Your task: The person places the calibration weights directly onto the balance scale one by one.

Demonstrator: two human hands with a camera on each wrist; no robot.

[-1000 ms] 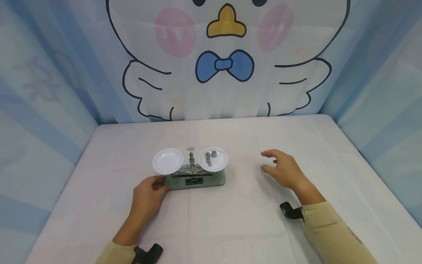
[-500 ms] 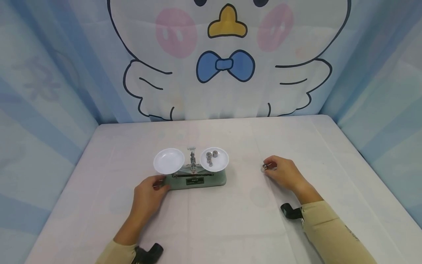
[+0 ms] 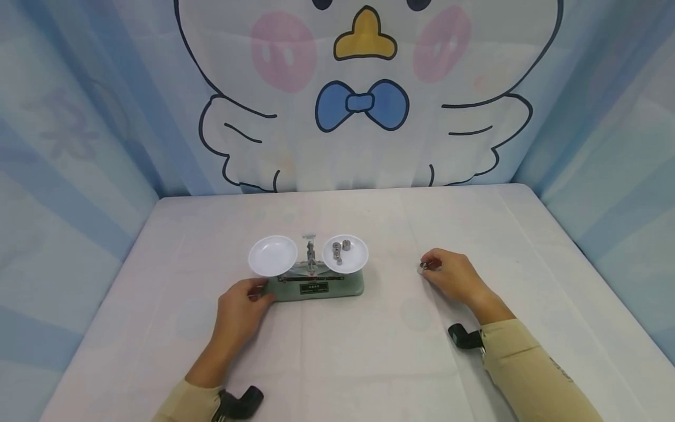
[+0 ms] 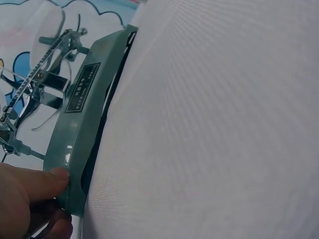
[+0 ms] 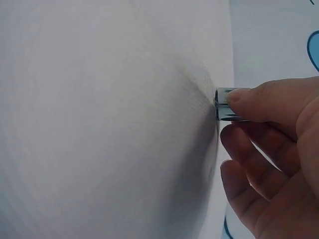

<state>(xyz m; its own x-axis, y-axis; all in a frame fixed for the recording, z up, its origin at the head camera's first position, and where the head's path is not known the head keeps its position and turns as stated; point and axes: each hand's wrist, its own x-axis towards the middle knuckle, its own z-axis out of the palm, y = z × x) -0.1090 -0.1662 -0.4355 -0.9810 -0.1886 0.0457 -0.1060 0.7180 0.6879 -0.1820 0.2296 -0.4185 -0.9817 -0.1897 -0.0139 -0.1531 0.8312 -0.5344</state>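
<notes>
A green balance scale point(image 3: 316, 288) with two white pans stands on the table. My left hand point(image 3: 237, 310) grips the left end of its base; in the left wrist view the thumb point(image 4: 55, 181) lies on the front face, with fingers curled at the end. Several small metal weights point(image 3: 336, 249) sit in the right pan point(image 3: 358, 256). Off to the right, my right hand point(image 3: 453, 278) pinches a shiny metal weight point(image 5: 224, 112) between thumb and fingers, its end right at the tabletop. The other fingers of that hand are loosely curled below it.
The left pan point(image 3: 272, 256) is beside the scale's central post. A white cloth covers the table point(image 3: 364, 351). Blue patterned curtains point(image 3: 63, 205) close in the sides, and a cartoon-printed curtain point(image 3: 358, 158) hangs behind the back edge.
My right hand, spread a second ago with thumb and fingers apart, has closed on the metal weight and pinches it. The left hand keeps its grip on the scale.
</notes>
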